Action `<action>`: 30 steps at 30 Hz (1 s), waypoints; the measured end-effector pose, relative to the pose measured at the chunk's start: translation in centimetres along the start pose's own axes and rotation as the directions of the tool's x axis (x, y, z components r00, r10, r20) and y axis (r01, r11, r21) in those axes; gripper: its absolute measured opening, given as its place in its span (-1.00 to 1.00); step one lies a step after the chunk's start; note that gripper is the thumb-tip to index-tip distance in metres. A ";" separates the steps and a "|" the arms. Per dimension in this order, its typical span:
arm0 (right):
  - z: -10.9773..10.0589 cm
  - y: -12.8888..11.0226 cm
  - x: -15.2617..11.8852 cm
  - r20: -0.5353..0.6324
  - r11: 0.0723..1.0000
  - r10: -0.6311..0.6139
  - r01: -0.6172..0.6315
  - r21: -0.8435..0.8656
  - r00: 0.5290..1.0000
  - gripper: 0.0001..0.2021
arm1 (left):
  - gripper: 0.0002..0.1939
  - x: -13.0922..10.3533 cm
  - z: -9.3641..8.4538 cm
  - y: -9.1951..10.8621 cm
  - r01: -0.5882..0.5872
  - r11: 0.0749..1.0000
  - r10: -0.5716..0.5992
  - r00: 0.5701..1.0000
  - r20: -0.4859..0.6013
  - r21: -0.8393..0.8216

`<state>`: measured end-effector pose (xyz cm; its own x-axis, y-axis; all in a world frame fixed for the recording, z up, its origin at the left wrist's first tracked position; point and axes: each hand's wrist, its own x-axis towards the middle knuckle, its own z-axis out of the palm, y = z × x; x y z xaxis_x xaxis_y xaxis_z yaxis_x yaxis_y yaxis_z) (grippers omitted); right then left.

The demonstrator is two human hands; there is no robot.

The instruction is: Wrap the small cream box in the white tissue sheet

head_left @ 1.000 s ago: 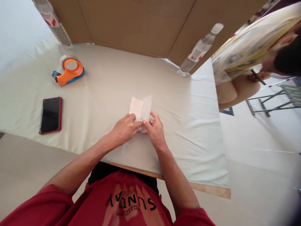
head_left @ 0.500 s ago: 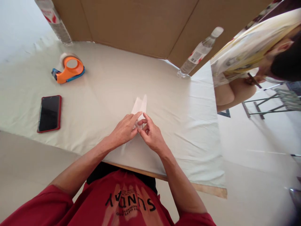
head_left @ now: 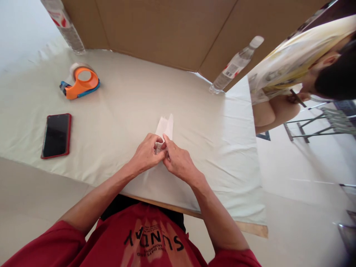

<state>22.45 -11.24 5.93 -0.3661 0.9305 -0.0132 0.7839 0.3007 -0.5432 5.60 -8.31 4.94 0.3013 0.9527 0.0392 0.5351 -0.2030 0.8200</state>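
Note:
A thin, folded piece of white paper point(head_left: 164, 126) lies near the front of the cloth-covered table, its far end sticking out in two pointed layers. Both hands meet over its near part and hide much of it. On the left side, my left hand point(head_left: 148, 152) has its thumb and fingers curled and closed around the paper's edge. My right hand point(head_left: 179, 157) pinches the paper from the right, the thumb touching or nearly touching the left thumb. Between the fingers a crumpled, slightly see-through bit shows.
A red-cased phone point(head_left: 56, 135) and an orange tape dispenser point(head_left: 82, 83) lie to the left. Water bottles point(head_left: 235, 66) stand at both sides of a cardboard panel point(head_left: 155, 33) along the back. A seated person point(head_left: 289, 74) is beyond the table's right edge, near a folding stool point(head_left: 333, 120).
My left fingers have curled inward from a flatter, stretched pose. My right fingers have moved slightly left and closed in. The paper stays about where it was; the view has shifted a little.

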 end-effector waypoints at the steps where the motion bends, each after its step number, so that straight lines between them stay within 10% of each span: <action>1: -0.2 0.0 0.1 0.011 1.000 0.001 -0.001 0.011 1.000 -0.28 | -0.86 0.0 0.3 0.1 0.003 1.000 -0.003 1.000 -0.019 0.006; 7: -1.6 2.0 0.4 0.037 0.903 0.029 -0.042 0.428 0.999 -0.25 | -0.86 0.0 1.3 0.0 0.005 1.000 -0.003 0.998 -0.059 0.021; 11: -1.5 4.1 2.0 -0.105 0.748 0.391 -0.249 0.616 0.915 -0.45 | -0.84 -0.1 1.3 0.1 0.001 0.998 0.002 0.999 -0.041 0.058; 16: -1.1 5.4 5.1 0.026 0.673 0.553 -0.464 0.577 0.833 -0.41 | -0.79 -0.3 1.4 0.2 -0.011 0.996 0.016 0.999 -0.050 0.090; 30: -0.1 6.3 8.6 -0.069 0.832 0.453 -0.394 0.391 0.889 -0.70 | -0.62 -0.5 1.7 -0.3 -0.246 0.903 0.263 0.965 -0.001 0.352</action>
<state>24.28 -1.34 2.46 0.0651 0.9777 -0.1998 0.6004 -0.1983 -0.7747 6.68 -9.09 3.73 0.4308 0.8658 0.2545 0.6869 -0.4975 0.5297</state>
